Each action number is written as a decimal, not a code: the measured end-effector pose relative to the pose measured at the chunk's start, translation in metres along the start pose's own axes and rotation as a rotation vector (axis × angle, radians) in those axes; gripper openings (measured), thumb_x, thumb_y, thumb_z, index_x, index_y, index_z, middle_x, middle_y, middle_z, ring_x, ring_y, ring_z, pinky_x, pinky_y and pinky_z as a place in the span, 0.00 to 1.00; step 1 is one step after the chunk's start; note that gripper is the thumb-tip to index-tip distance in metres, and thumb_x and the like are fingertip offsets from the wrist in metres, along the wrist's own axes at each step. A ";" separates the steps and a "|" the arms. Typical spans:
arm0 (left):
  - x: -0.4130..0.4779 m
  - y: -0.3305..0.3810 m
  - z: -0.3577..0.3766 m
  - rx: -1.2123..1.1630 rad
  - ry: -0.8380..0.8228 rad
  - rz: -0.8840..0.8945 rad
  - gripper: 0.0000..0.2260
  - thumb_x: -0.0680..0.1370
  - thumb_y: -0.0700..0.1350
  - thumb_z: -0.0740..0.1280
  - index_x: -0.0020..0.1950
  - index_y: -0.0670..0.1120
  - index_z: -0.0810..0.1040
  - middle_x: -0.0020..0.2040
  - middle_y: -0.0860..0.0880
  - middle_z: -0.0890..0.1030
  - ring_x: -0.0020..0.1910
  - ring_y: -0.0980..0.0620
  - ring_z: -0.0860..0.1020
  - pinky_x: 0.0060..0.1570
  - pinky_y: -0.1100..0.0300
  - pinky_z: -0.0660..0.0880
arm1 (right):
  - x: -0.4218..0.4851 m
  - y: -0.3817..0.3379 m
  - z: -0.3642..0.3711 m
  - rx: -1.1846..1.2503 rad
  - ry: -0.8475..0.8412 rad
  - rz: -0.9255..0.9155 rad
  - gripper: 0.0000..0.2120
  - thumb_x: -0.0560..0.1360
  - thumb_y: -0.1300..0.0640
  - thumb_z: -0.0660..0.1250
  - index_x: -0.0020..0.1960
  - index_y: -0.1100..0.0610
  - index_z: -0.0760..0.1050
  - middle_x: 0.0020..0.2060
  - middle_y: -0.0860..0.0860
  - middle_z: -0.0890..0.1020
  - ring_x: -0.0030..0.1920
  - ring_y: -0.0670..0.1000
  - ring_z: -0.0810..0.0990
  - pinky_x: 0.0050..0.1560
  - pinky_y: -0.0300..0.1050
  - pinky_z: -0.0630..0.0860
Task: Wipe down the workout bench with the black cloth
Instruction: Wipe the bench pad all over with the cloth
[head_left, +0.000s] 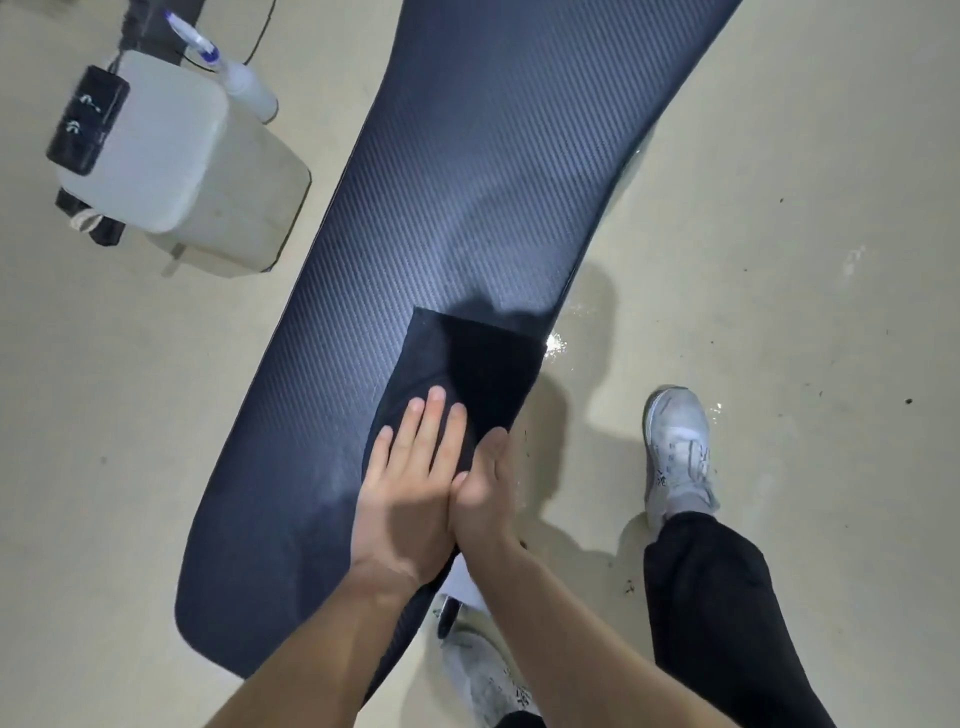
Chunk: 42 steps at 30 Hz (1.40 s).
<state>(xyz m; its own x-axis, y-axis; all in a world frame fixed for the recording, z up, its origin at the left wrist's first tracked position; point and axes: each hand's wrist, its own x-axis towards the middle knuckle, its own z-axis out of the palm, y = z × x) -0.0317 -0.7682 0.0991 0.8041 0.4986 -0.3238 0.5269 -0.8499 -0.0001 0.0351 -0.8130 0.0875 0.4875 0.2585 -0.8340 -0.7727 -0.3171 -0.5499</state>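
The workout bench (441, 208) is a long dark pad with a ribbed weave, running from top right to bottom left. A black cloth (483, 364) lies folded flat on its right edge, near me. My left hand (410, 483) presses flat on the cloth's near end, fingers straight and spread. My right hand (488, 493) sits beside it at the bench's right edge, curled over the cloth's corner with its fingers hidden below the edge.
A white box-like stool (182, 156) stands left of the bench with a black device (88, 119) on it. A spray bottle (228, 67) lies behind it. My two white shoes (675, 447) stand on the beige floor right of the bench, near wet spots (558, 343).
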 end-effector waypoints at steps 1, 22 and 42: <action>-0.003 0.000 -0.001 -0.013 -0.013 -0.002 0.26 0.84 0.49 0.42 0.82 0.44 0.47 0.83 0.42 0.49 0.81 0.44 0.51 0.76 0.45 0.60 | -0.001 -0.002 0.000 -0.016 0.000 0.002 0.38 0.74 0.27 0.46 0.72 0.50 0.68 0.68 0.46 0.76 0.70 0.45 0.72 0.73 0.51 0.65; 0.313 0.060 -0.105 -0.040 0.044 0.087 0.32 0.82 0.50 0.54 0.82 0.46 0.44 0.83 0.47 0.42 0.82 0.45 0.43 0.79 0.45 0.49 | 0.189 -0.279 -0.032 -0.019 0.059 -0.125 0.26 0.85 0.45 0.45 0.79 0.56 0.56 0.74 0.53 0.69 0.74 0.54 0.67 0.64 0.41 0.61; 0.209 0.028 -0.065 -0.045 -0.009 0.074 0.29 0.81 0.52 0.43 0.81 0.47 0.40 0.83 0.47 0.41 0.81 0.47 0.41 0.79 0.45 0.51 | 0.133 -0.189 -0.020 -0.038 0.027 -0.056 0.27 0.84 0.44 0.43 0.79 0.54 0.56 0.76 0.46 0.64 0.75 0.44 0.61 0.72 0.36 0.55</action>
<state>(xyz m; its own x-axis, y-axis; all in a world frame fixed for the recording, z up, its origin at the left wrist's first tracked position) 0.1690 -0.6767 0.0926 0.8388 0.4335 -0.3295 0.4786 -0.8755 0.0664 0.2539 -0.7371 0.0795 0.5407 0.2521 -0.8025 -0.7282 -0.3373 -0.5966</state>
